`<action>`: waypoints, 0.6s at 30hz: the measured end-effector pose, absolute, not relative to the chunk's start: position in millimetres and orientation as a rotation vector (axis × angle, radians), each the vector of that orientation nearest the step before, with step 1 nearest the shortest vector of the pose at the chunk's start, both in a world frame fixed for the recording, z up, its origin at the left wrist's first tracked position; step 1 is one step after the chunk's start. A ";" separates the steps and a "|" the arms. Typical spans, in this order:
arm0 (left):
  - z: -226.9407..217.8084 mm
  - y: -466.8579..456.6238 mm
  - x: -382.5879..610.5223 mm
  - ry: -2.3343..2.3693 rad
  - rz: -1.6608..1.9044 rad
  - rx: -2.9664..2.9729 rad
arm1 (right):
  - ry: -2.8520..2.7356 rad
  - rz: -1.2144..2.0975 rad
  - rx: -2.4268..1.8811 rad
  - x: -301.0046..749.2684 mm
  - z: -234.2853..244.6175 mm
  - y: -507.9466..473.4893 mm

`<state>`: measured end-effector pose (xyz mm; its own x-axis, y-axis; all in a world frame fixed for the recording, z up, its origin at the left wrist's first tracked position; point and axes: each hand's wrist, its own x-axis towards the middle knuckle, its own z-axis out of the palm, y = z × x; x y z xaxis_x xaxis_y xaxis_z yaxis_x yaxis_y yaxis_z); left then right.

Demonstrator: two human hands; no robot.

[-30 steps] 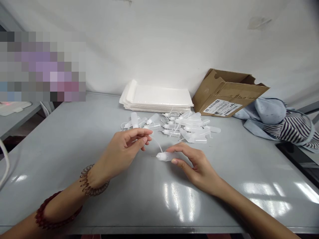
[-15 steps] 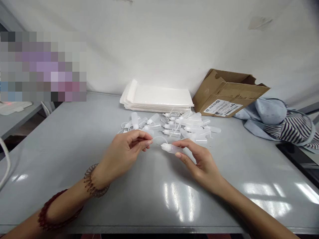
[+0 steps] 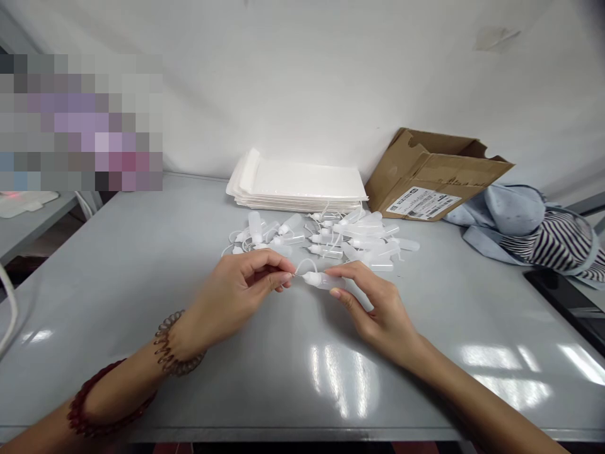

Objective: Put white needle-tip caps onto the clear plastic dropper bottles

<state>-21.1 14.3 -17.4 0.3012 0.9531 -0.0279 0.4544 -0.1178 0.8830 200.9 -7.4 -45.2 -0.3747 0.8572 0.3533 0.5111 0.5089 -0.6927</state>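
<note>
My right hand (image 3: 373, 306) grips a small translucent needle-tip bottle (image 3: 321, 280) between thumb and fingers, its thin metal needle pointing left. A white tether strap (image 3: 306, 261) arcs from the bottle's neck over to my left hand (image 3: 250, 277). The left thumb and fingertips are pinched on the strap's end at the needle's point; the small cap there is mostly hidden by the fingers. Just beyond both hands lies a loose pile of similar needle-tip bottles (image 3: 368, 243), several with curled white straps.
Behind the pile, a stack of white padded envelopes (image 3: 302, 183) rests against the wall. An open cardboard box (image 3: 425, 176) stands tilted at the back right. Right of it are a blue and striped cloth bag (image 3: 534, 227) and a black phone (image 3: 567, 309). A white cable (image 3: 10, 309) hangs at the left edge.
My left fingertips have moved right, from apart to meeting the needle's tip. The strap now bends in a tighter, higher arc. The bottle shifted slightly left in my right hand's grip.
</note>
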 end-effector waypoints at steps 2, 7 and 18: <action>-17.7 14.6 -20.9 1.279 0.741 1.724 | -2.048 0.638 -1.118 201.1 -45.3 -7.7; -19.8 14.4 -21.4 1.278 0.750 1.695 | -2.048 0.650 -1.118 201.6 -45.6 -7.1; -18.1 13.3 -21.6 1.286 0.738 1.670 | -2.046 0.663 -1.126 201.7 -45.2 -7.6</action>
<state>-21.6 13.3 -18.1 0.2882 0.9560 -0.0552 0.4350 -0.0793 0.8969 201.7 -7.6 -45.2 -0.3778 0.8655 0.3291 0.5075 0.4908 -0.7082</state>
